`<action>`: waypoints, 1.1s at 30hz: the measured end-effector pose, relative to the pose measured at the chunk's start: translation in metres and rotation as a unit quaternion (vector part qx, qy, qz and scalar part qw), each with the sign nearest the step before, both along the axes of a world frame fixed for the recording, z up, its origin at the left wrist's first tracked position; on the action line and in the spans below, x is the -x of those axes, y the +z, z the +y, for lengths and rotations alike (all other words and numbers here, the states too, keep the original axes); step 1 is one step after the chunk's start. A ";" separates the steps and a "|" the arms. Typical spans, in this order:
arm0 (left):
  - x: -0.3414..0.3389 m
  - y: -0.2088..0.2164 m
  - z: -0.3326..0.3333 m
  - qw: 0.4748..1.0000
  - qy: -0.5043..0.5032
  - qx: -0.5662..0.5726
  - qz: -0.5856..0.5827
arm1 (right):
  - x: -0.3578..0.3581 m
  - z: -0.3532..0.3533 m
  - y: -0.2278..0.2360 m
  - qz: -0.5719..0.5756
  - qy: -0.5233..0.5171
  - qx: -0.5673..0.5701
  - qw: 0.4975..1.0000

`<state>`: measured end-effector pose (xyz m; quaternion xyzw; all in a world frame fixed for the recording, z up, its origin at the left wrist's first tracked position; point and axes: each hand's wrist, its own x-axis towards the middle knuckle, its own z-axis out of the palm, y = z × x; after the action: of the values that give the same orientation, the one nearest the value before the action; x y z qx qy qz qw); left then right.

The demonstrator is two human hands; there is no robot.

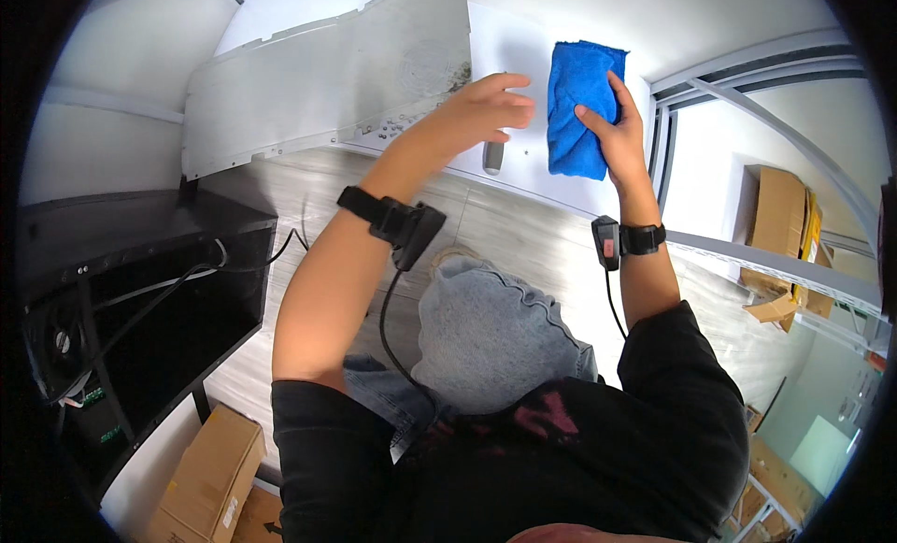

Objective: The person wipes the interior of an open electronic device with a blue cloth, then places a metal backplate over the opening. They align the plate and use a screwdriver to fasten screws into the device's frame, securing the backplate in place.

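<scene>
Over the white table [523, 183], my left hand [486, 111] has its fingers apart and slightly curled, with nothing visible in them. Beneath it lies a tool with a grey handle [493, 158]; the hand hides most of it, so I cannot tell its kind or whether it is touched. My right hand [621, 136] grips a folded blue cloth [572, 122] by its right edge, thumb on top. Left of my left hand is a large thin metal panel [299, 90], with several small screws [388, 127] near its lower right edge.
A black open-fronted cabinet [140, 225] with cables and a fan stands at the left. A cardboard box [210, 473] sits below it. Metal frame bars [775, 258] run along the right, with more cardboard boxes [780, 211] behind. Cables hang from both my wrist straps.
</scene>
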<state>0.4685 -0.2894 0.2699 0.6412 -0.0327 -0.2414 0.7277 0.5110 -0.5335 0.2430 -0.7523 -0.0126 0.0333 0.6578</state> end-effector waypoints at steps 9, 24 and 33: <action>0.052 -0.058 0.028 0.997 0.037 -0.023 0.056 | -0.028 -0.053 -0.121 0.032 -0.102 0.399 0.911; 0.098 -0.165 0.059 0.966 0.189 -0.140 0.113 | -0.021 -0.035 -0.100 -0.028 -0.063 0.583 0.810; 0.103 -0.183 0.060 0.927 0.330 -0.102 0.144 | -0.003 0.074 -0.120 -0.133 0.189 0.238 0.944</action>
<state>0.3658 -0.2298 0.0870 0.6450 0.3114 -0.0793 0.6934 0.5139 -0.4599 0.1227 -0.8682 -0.2334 0.0587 0.4340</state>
